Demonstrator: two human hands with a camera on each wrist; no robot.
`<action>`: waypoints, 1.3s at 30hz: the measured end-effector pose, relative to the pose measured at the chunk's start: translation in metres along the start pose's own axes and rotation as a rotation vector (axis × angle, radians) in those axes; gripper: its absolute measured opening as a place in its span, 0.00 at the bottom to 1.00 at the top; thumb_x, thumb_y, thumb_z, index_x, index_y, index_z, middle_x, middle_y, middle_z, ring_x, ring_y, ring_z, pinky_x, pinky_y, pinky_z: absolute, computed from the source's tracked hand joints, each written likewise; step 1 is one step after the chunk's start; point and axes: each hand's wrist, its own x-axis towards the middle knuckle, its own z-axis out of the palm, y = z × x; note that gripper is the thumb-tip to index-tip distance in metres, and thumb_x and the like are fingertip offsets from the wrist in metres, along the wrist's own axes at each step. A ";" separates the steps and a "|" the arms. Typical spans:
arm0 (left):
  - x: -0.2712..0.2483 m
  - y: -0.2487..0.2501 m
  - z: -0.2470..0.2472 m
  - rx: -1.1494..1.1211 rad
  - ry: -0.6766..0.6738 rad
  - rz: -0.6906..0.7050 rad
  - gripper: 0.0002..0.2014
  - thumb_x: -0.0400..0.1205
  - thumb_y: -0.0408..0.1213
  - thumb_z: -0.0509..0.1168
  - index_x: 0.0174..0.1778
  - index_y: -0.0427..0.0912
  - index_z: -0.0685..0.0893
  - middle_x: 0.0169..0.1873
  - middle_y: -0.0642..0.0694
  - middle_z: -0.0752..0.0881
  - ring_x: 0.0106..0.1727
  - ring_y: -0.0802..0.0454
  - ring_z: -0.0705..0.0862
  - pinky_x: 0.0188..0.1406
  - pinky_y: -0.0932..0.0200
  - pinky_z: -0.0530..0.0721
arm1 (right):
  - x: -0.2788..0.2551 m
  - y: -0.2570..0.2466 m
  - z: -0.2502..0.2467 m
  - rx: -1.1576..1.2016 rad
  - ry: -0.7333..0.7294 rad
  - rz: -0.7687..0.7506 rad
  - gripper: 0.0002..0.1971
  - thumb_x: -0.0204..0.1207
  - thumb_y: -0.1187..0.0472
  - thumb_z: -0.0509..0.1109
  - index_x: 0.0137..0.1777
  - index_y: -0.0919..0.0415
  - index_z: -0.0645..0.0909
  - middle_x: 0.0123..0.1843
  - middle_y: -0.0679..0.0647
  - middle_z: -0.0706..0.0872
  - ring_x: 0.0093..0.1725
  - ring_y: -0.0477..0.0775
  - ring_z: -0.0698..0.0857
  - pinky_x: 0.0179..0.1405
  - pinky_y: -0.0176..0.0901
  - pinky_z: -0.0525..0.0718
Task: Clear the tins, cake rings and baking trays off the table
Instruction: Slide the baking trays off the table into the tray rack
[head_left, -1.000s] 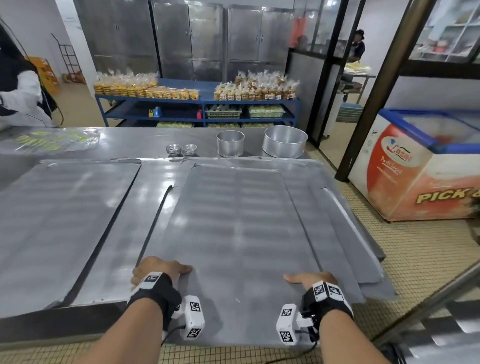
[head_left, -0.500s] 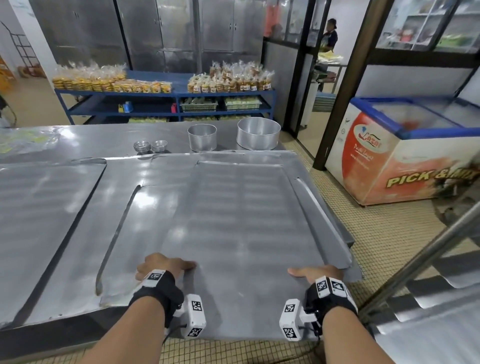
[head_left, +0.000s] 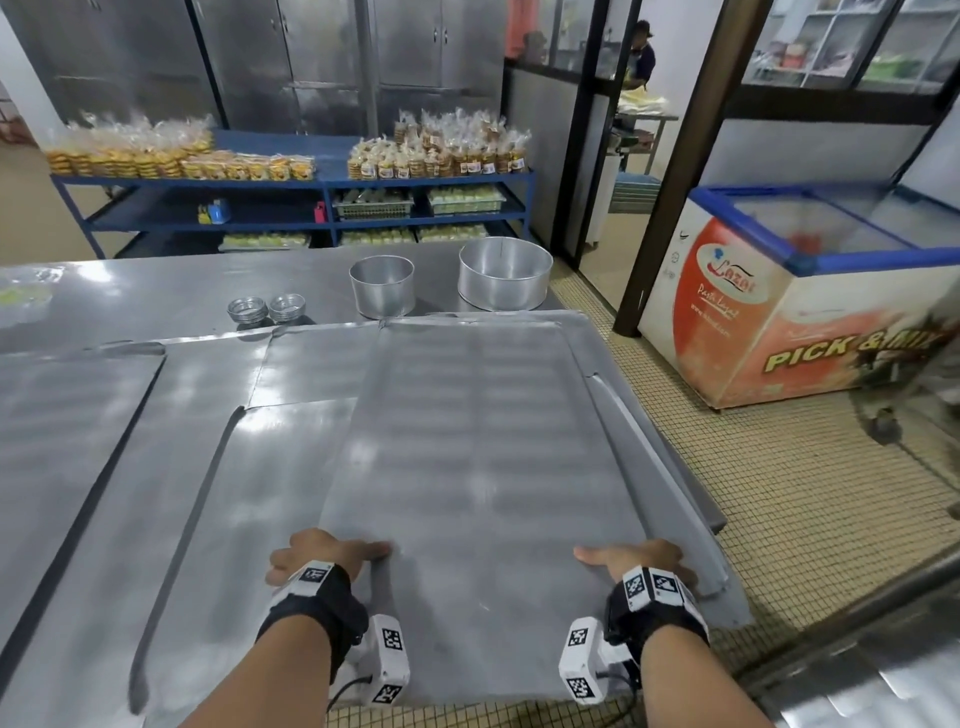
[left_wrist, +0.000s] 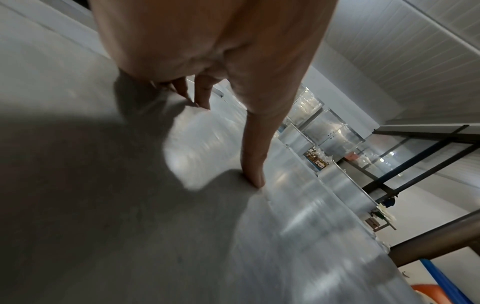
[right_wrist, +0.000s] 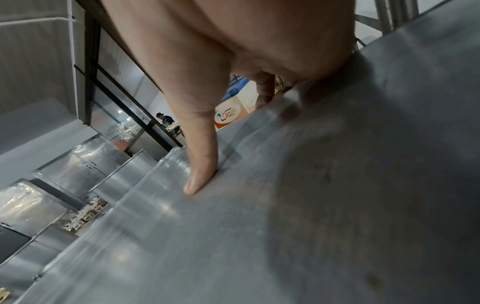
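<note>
A large flat grey baking tray (head_left: 478, 467) lies on top of a stack of trays (head_left: 670, 499), its near end past the table (head_left: 156, 296) edge. My left hand (head_left: 322, 553) and right hand (head_left: 636, 561) grip its near corners. The left wrist view has the thumb (left_wrist: 253, 160) pressed on the tray (left_wrist: 285, 246) with the fingers (left_wrist: 202, 92) curled at its side edge. The right thumb (right_wrist: 202, 164) presses on top and the fingers (right_wrist: 265, 90) wrap over the edge. More trays (head_left: 67, 415) lie to the left. Two cake rings (head_left: 382, 286) (head_left: 505, 273) and two small tin stacks (head_left: 248, 310) (head_left: 287, 306) stand at the far side.
A blue shelf of bagged baked goods (head_left: 291, 171) stands behind the table. To the right are a black post (head_left: 675, 166), a chest freezer (head_left: 800, 296) and tiled floor (head_left: 779, 493). A metal rail (head_left: 857, 623) crosses the lower right. A person (head_left: 641, 57) stands beyond the doorway.
Both hands keep their grip and have drawn the top tray toward me and rightward, baring more of the tray beneath on the left. My view has turned to the right.
</note>
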 end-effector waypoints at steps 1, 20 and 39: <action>0.005 0.004 0.002 0.017 -0.001 -0.003 0.58 0.46 0.68 0.84 0.67 0.37 0.79 0.64 0.34 0.76 0.65 0.32 0.77 0.65 0.41 0.79 | 0.001 -0.004 0.000 -0.012 -0.003 0.004 0.71 0.42 0.45 0.93 0.83 0.66 0.56 0.80 0.71 0.63 0.80 0.76 0.65 0.77 0.71 0.68; 0.036 0.007 0.036 -0.043 -0.008 -0.078 0.64 0.27 0.65 0.80 0.63 0.38 0.83 0.58 0.37 0.85 0.57 0.34 0.85 0.60 0.41 0.87 | 0.027 -0.010 -0.002 -0.127 -0.046 -0.122 0.66 0.51 0.47 0.92 0.84 0.59 0.54 0.82 0.69 0.56 0.82 0.76 0.58 0.74 0.73 0.69; -0.011 0.013 0.012 -0.041 -0.064 -0.043 0.52 0.50 0.53 0.90 0.66 0.35 0.76 0.58 0.33 0.86 0.54 0.30 0.86 0.53 0.38 0.89 | 0.039 -0.005 -0.003 -0.050 -0.080 -0.195 0.60 0.43 0.44 0.91 0.74 0.55 0.62 0.77 0.67 0.67 0.75 0.78 0.69 0.67 0.76 0.77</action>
